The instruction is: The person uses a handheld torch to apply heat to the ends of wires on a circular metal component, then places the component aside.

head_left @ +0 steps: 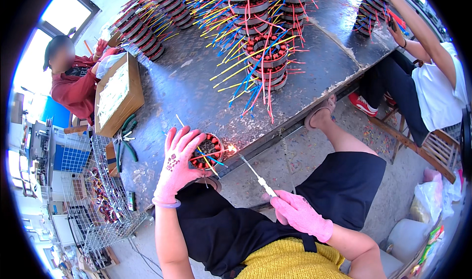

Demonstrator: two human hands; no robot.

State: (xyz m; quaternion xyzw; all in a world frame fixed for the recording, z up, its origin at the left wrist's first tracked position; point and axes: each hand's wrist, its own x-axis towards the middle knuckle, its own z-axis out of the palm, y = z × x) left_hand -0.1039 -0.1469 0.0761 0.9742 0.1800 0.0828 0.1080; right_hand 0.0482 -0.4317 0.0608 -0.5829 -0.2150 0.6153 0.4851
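Note:
My left hand (pixel 179 158), in a pink glove, grips a ring-shaped motor stator (pixel 222 146) at the table's near edge. Red copper windings line the stator, and short yellow, blue and red leads stick out of it. In my right hand (pixel 300 211), also gloved in pink, is a stick lighter (pixel 264 184) with a white body and a thin metal stem. A bright orange flame (pixel 232 149) burns at the stem's tip, right beside the stator's outer edge. The fingers under the stator are partly hidden.
Tall stacks of wired stators (pixel 268 63) stand across the dark metal table (pixel 196 87). Green-handled pliers (pixel 129 136) lie by an open cardboard box (pixel 135 95). A wire basket (pixel 105 200) stands at the left. Two people sit at the table, left and right.

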